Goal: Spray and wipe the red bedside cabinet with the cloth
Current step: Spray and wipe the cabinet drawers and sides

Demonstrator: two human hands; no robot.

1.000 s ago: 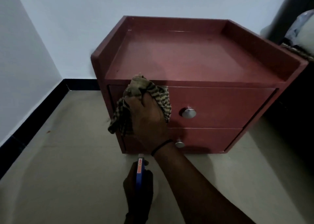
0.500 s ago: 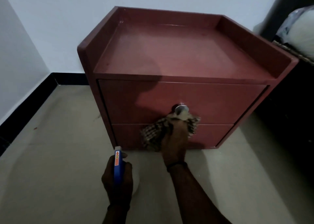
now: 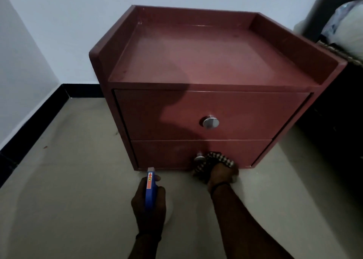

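R hand (image 3: 221, 176) grips checked cloth (image 3: 217, 158) on red wood cabinet (image 3: 216, 62) btm drawer; L hand (image 3: 149, 205) grips blue spray bottle (image 3: 150, 189); we risk snagging round metal knob (image 3: 198, 159).

Bedroom, likely: bedside cabinet (image 3: 196, 62), bedding (image 3: 347, 31) beside.

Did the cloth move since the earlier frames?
Yes: the cloth went down and right, from the upper drawer's top-left corner to beside the lower knob.

The scene is dimly lit and slightly soft. A rounded shadow is cast on the red cabinet (image 3: 216, 58), over its near left part. Straight lines are bowed toward the frame's edges.
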